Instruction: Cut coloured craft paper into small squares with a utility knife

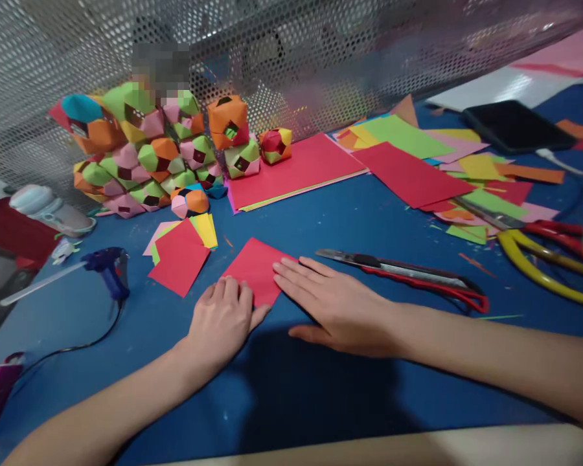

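Note:
A small red paper square (253, 266) lies on the blue table (320, 220) in front of me. My left hand (221, 320) rests on its near corner, fingers curled down and pressing the paper. My right hand (330, 301) lies flat with fingers stretched out, its fingertips on the square's right edge. Neither hand lifts the paper off the table.
A small stack of coloured squares (182, 249) lies left of the red square. A utility knife (398, 268), scissors (548, 249), a glue gun (104, 265), loose coloured sheets (418, 155), a red sheet stack (296, 168) and a pile of folded paper cubes (150, 152) surround the spot. A phone (517, 126) lies far right.

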